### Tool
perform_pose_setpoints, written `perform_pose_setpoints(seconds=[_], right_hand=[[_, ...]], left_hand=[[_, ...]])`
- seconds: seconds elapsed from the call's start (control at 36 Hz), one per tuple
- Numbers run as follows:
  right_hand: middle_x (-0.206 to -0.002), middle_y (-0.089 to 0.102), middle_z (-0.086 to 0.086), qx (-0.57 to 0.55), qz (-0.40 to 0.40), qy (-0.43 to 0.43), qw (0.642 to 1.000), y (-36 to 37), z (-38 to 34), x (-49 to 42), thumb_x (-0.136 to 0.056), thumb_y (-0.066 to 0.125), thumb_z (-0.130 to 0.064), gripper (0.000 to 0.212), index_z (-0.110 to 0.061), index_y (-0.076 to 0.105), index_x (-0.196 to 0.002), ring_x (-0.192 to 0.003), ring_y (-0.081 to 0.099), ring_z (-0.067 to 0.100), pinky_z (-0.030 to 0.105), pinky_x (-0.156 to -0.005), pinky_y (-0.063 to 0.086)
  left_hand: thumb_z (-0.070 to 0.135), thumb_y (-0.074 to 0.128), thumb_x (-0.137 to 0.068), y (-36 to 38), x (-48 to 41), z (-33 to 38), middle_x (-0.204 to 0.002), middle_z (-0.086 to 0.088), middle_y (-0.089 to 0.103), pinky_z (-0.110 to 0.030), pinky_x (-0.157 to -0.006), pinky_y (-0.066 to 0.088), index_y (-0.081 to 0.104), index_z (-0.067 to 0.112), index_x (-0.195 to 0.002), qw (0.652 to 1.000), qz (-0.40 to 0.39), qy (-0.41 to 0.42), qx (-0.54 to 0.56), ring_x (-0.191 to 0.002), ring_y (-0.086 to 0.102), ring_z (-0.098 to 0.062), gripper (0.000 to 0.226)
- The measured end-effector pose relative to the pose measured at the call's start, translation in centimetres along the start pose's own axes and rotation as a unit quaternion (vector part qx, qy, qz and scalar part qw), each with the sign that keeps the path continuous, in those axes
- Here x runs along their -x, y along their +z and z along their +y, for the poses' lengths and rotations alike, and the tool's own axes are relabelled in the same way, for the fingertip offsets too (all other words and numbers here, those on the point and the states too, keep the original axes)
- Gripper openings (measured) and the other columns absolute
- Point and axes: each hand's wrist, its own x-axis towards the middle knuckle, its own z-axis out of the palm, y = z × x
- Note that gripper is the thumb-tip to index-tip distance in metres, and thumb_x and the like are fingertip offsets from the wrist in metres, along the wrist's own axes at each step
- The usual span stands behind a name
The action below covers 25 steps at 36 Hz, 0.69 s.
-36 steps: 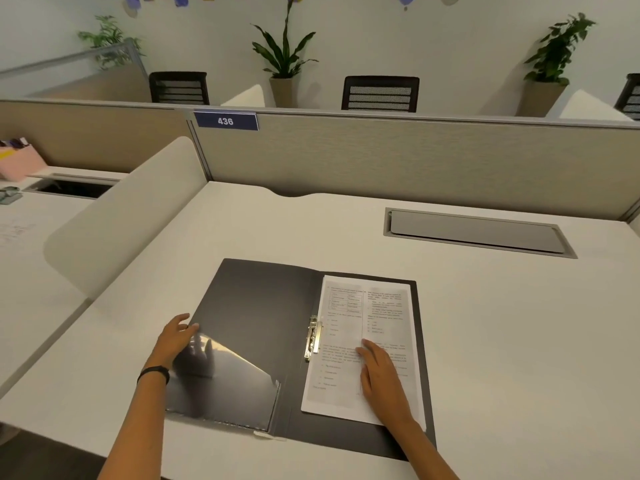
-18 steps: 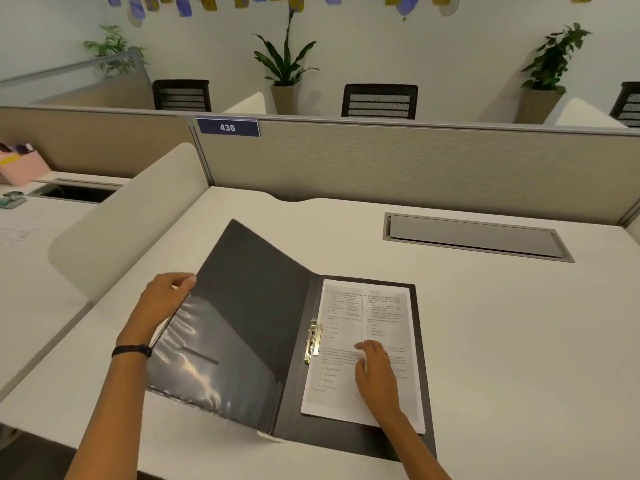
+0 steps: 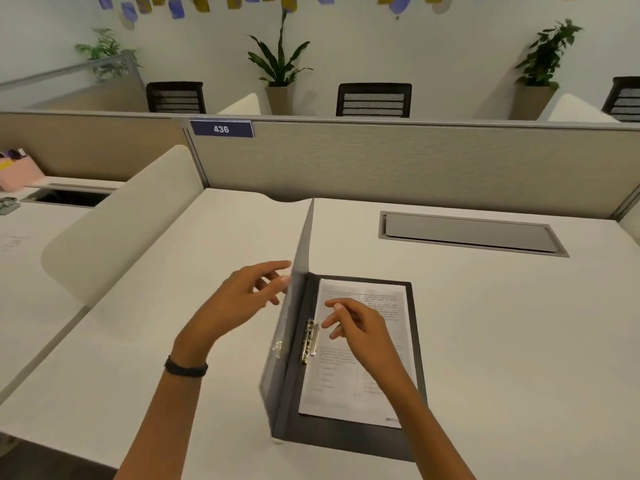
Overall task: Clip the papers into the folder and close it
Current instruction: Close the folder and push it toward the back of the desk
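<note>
folder [image 3: 349, 436]: dark grey plastic, smooth, faint sheen
clip [image 3: 309, 341]: bright metal, shiny
papers [image 3: 341, 386]: white printed paper, matt
desk [image 3: 502, 341]: off-white laminate, smooth, matt
partition [image 3: 415, 168]: beige woven cloth, rough-looking
wristband [image 3: 186, 370]: black, matt

Desk [image 3: 519, 341] white, under both hands. Grey hatch [image 3: 471, 233] up-right of right hand. Partition [image 3: 415, 168] beyond hands; sign "436" [image 3: 221, 129] above left hand. Chairs [image 3: 374, 100], plants [image 3: 278, 60] behind partition.
</note>
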Motion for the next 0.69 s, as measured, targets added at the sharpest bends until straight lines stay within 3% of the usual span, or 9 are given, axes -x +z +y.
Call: perform_pose_setpoints(seconds=[0.14,0.28,0.36,0.47,0.58,0.69], right_hand=[[-0.091,0.068,-0.008,-0.013,0.02,-0.008,1.0,-1.8,-0.8,0.2,-0.093,0.042,-0.03,0.022,-0.029,0.054,-0.111,-0.078,0.067,0.011,0.018,-0.071,0.054],[-0.11,0.057,-0.006,0.008,0.064,0.012,0.998,-3.7,-0.4,0.2,-0.093,0.042,-0.03,0.032,-0.03,0.043,-0.125,-0.091,0.062,0.011,0.026,-0.08,0.052],[-0.119,0.052,-0.004,0.017,0.079,0.021,0.996,-4.9,0.3,0.2,-0.093,0.043,-0.029,0.035,-0.028,0.04,-0.128,-0.101,0.058,0.015,0.03,-0.083,0.051],[-0.127,0.05,0.005,0.031,0.094,0.05,0.994,-6.5,1.7,0.4,-0.092,0.046,-0.022,0.041,-0.022,0.038,-0.132,-0.1,0.052,0.014,0.029,-0.082,0.049],[-0.134,0.048,0.009,0.088,0.108,0.08,0.987,-7.8,3.3,0.8,-0.092,0.047,-0.015,0.043,-0.015,0.036,-0.134,-0.108,0.054,0.021,0.019,-0.079,0.045],[-0.136,0.046,0.012,0.159,0.108,0.122,0.974,-8.3,5.9,1.2,-0.093,0.045,-0.016,0.041,-0.014,0.037,-0.134,-0.118,0.051,0.029,0.038,-0.098,0.043]], left_hand=[[0.038,0.047,-0.09,2.7,-0.6,0.7,-0.105,0.011,0.065,-0.024,-0.085,0.053,0.046,0.034,-0.129,0.998,-0.059,0.025,-0.01,-0.09,0.065,-0.004,0.039],[0.037,0.046,-0.092,5.5,-1.1,0.1,-0.121,0.014,0.059,-0.013,-0.092,0.044,0.043,0.036,-0.132,0.986,-0.156,0.062,-0.002,-0.108,0.057,-0.001,0.04],[0.038,0.046,-0.093,7.6,-1.6,-1.0,-0.132,0.015,0.05,-0.015,-0.099,0.037,0.041,0.033,-0.134,0.981,-0.184,0.062,-0.007,-0.118,0.048,0.002,0.042],[0.04,0.043,-0.094,10.8,-2.3,-3.3,-0.146,0.013,0.036,-0.018,-0.106,0.026,0.035,0.035,-0.137,0.978,-0.192,0.074,-0.048,-0.129,0.033,0.003,0.044],[0.034,0.044,-0.095,13.7,-2.6,-5.5,-0.152,0.012,0.027,-0.026,-0.113,0.022,0.03,0.031,-0.141,0.98,-0.181,0.072,-0.044,-0.14,0.024,-0.008,0.049],[0.033,0.042,-0.095,15.8,-2.7,-7.8,-0.154,0.01,0.02,-0.035,-0.118,0.014,0.026,0.029,-0.142,0.984,-0.151,0.061,-0.065,-0.144,0.015,-0.012,0.05]])
